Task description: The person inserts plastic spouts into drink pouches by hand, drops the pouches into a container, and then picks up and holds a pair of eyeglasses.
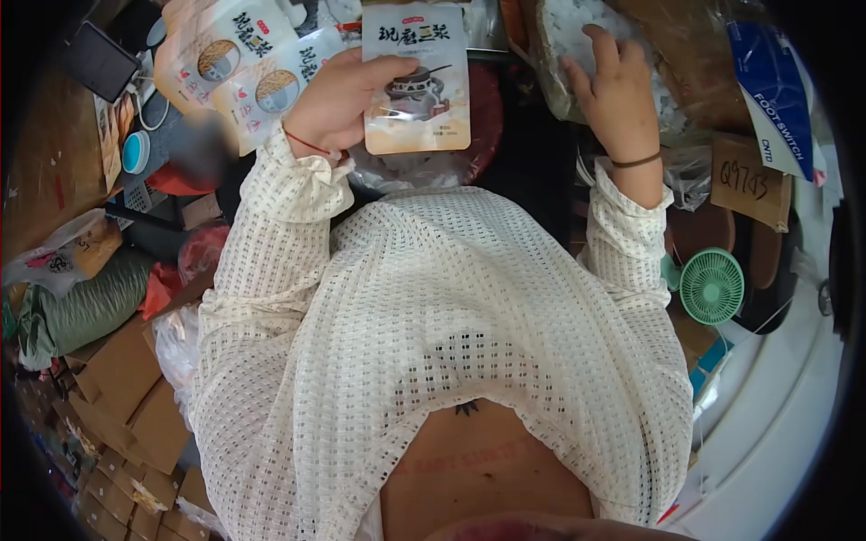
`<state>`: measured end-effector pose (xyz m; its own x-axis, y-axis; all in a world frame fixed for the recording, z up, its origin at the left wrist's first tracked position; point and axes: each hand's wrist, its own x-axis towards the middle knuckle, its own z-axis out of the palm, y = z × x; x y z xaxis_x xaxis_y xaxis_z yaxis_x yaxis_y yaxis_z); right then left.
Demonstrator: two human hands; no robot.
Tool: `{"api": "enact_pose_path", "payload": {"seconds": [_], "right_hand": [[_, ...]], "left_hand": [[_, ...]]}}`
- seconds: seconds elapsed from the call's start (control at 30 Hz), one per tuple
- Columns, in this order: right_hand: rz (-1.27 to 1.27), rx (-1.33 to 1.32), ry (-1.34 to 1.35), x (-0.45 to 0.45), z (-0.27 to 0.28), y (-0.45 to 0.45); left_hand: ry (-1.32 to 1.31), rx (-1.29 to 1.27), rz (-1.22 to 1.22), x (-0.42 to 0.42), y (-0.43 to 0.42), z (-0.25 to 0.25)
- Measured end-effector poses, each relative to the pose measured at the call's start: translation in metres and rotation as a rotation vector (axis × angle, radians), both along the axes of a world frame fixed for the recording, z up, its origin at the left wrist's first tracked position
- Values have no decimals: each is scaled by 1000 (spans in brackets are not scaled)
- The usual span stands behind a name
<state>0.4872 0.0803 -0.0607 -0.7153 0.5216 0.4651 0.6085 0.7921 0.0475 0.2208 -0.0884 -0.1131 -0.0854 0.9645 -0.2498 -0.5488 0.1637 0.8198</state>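
Note:
My left hand [332, 97] grips a white and peach printed pouch [417, 131] by its left edge, with the thumb across its front. The pouch stands nearly upright, showing dark lettering and a picture of a bowl. My right hand [622, 104] is over the edge of a bin of white pieces [566, 27], fingers apart and slightly bent, with nothing visible in them. Several similar pouches [225, 68] lie overlapped to the left of my left hand. Behind the held pouch, a red basin [488, 117] lined with clear plastic is partly hidden.
A phone [101, 61] stands at the upper left beside a round turquoise-lidded container [135, 152]. To the right are a blue and white foot switch box [771, 99], a marked cardboard piece [749, 185] and a green fan [713, 286]. Cardboard boxes [135, 379] sit at the lower left.

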Motion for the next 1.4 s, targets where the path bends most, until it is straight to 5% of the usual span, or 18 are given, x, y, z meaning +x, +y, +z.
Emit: {"api": "enact_pose_path", "payload": {"seconds": [0.07, 0.17, 0.23, 0.27, 0.37, 0.53, 0.63, 0.67, 0.8, 1.0, 1.1, 1.2, 1.4], "right_hand": [[-38, 17, -14, 4, 0, 7], [-1, -66, 50, 4, 4, 7], [48, -97, 136, 6, 4, 9], [74, -108, 183, 6, 5, 11], [17, -46, 191, 10, 4, 17], [39, -23, 221, 18, -2, 29], [-131, -141, 342, 15, 6, 21], [-241, -216, 381, 14, 8, 15], [-94, -107, 211, 24, -11, 35], [-82, -166, 350, 24, -3, 35], [-119, -178, 85, 28, 2, 31], [-53, -97, 174, 24, 7, 26], [0, -144, 57, -12, 5, 11]], "left_hand": [[-46, -64, 40, 3, -2, 8], [746, -27, 382, 14, -20, 19], [1536, 224, 782, -2, -37, 12], [1988, 77, 743, -7, -53, 19], [2146, 34, 273, -18, -83, 0], [1958, 81, 368, -36, -90, 7], [1257, -65, 561, -38, -96, 7], [947, 107, 606, -34, -93, 4], [818, 128, 321, -2, -78, 2], [507, 83, 131, 47, -58, 6], [333, 18, 107, 52, -57, -1], [556, 64, 43, 52, -58, -1], [436, 62, -6, 60, -54, -4]]}}
